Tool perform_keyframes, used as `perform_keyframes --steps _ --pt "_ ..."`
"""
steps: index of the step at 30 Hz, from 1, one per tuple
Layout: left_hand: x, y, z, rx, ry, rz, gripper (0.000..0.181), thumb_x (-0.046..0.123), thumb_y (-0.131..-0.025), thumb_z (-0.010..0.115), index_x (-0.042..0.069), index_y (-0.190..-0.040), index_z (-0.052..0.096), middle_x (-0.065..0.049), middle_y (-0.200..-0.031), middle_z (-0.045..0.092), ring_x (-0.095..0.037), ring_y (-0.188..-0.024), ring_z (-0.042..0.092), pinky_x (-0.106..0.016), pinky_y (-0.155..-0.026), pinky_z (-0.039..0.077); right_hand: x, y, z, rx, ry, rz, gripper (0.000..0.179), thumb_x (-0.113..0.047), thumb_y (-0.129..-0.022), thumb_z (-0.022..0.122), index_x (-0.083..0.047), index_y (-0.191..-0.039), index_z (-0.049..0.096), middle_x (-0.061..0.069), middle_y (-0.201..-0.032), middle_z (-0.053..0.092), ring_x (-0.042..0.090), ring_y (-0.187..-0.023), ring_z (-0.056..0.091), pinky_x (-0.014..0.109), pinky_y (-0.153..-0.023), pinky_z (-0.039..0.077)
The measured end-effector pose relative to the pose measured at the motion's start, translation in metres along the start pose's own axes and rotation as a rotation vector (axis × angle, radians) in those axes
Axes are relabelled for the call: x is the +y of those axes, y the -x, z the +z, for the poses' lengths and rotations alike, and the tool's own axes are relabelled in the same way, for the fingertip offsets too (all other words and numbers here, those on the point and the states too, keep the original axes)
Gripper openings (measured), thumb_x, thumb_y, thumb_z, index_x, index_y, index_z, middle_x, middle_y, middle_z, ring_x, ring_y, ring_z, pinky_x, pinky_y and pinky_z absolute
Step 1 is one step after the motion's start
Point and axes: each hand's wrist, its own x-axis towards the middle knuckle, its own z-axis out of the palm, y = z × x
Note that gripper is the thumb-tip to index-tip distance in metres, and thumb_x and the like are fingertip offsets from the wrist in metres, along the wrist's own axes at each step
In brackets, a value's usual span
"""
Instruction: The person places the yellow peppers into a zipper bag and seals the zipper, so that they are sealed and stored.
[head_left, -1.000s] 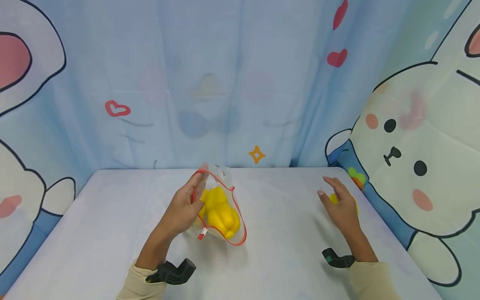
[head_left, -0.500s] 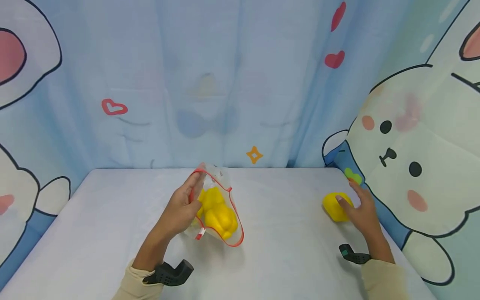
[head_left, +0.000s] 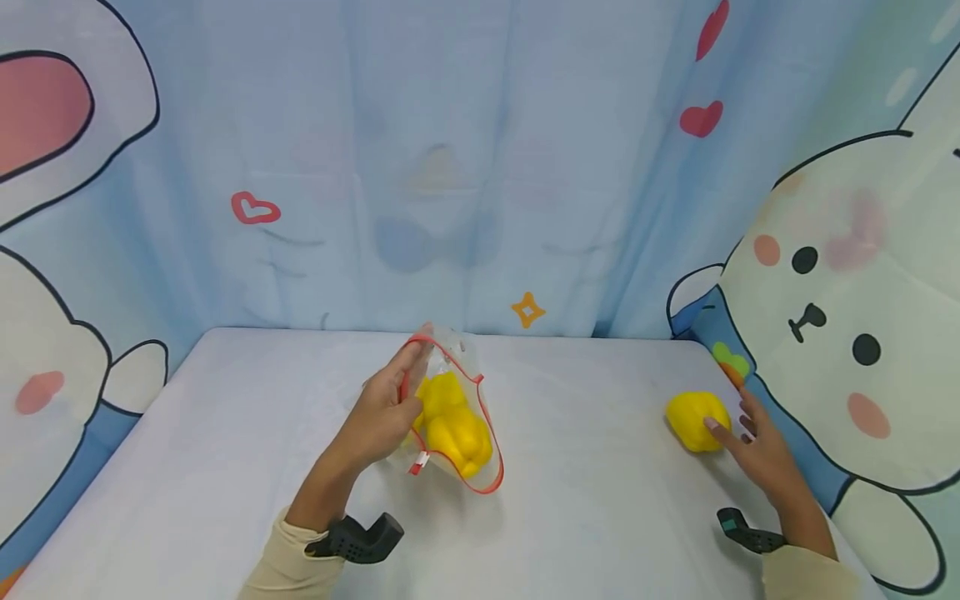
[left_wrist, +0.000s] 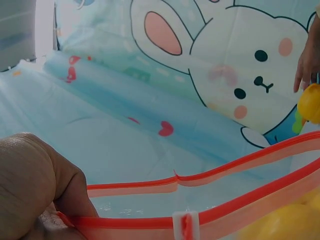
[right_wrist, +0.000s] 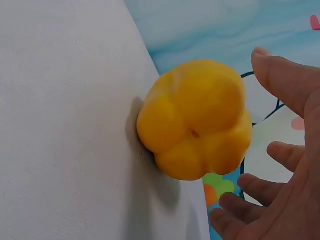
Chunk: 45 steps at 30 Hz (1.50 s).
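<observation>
My left hand point(head_left: 382, 412) pinches the edge of a clear zip bag point(head_left: 487, 412) with a red-orange zip rim. The bag's mouth is open, and yellow bell peppers point(head_left: 459, 437) show inside; how many cannot be told. In the left wrist view a white zip slider point(left_wrist: 186, 226) sits on the near rim. A loose yellow bell pepper point(head_left: 697, 422) rests on the table at the right. My right hand point(head_left: 767, 458) is just right of it, fingers spread and relaxed. The right wrist view shows a gap between the fingers point(right_wrist: 285, 155) and the pepper point(right_wrist: 200, 120).
The white table point(head_left: 585, 500) ends at the right just beyond the loose pepper. A blue curtain point(head_left: 420, 167) with printed hearts and cartoon rabbits hangs behind and beside the table. Dark wrist cameras are strapped on both wrists.
My right hand has moved from over the loose pepper to its right side, uncovering it. My left hand keeps holding the bag in place. The head view has shifted slightly.
</observation>
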Motion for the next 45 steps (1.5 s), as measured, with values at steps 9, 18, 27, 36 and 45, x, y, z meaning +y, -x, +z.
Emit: perform_keyframes --steps 9,18,27,36,45 --pt "-0.001 -0.002 0.001 -0.009 -0.003 -0.007 0.074 -0.018 -0.086 0.039 0.001 -0.154 0.016 -0.004 -0.16 0.018 -0.008 -0.143 0.02 -0.022 -0.109 0.024 0.008 0.001 0.007 -0.016 0.016 0.043 0.096 -0.056 -0.093 0.053 -0.001 -0.155 0.003 0.037 -0.151 0.014 0.059 -0.129 0.026 0.071 -0.096 0.032" --pt "0.0 -0.003 0.001 -0.015 0.003 -0.01 0.073 -0.016 -0.087 0.038 0.002 -0.154 0.016 0.002 -0.16 0.019 -0.007 -0.143 0.02 -0.022 -0.11 0.023 0.004 -0.002 0.014 0.012 0.018 0.043 0.093 -0.059 -0.093 0.051 -0.003 -0.155 0.011 0.037 -0.149 0.023 0.055 -0.127 0.033 0.065 -0.097 0.038" --pt "0.001 -0.001 0.001 -0.013 0.0 -0.015 0.074 -0.016 -0.086 0.038 0.0 -0.154 0.014 -0.003 -0.16 0.018 -0.01 -0.143 0.019 -0.023 -0.11 0.022 -0.018 -0.005 0.026 0.017 0.008 0.008 0.09 -0.059 -0.093 0.051 -0.005 -0.155 0.015 0.032 -0.15 0.028 0.051 -0.128 0.035 0.061 -0.1 0.038" --pt "0.001 -0.001 -0.001 -0.038 0.019 0.009 0.073 -0.018 -0.087 0.036 -0.002 -0.154 0.012 0.001 -0.16 0.016 -0.008 -0.143 0.018 -0.022 -0.11 0.021 -0.061 0.001 0.063 -0.032 -0.051 -0.128 0.085 -0.058 -0.092 0.054 -0.009 -0.155 0.024 0.021 -0.152 0.034 0.041 -0.131 0.04 0.048 -0.099 0.04" --pt "0.0 -0.001 -0.001 -0.042 0.029 0.024 0.073 -0.019 -0.086 0.035 -0.003 -0.153 0.012 0.002 -0.16 0.016 -0.009 -0.144 0.017 -0.022 -0.111 0.021 -0.103 0.021 0.084 -0.101 -0.146 -0.268 0.074 -0.041 -0.095 0.06 -0.006 -0.153 0.029 0.019 -0.151 0.037 0.041 -0.131 0.042 0.042 -0.096 0.044"
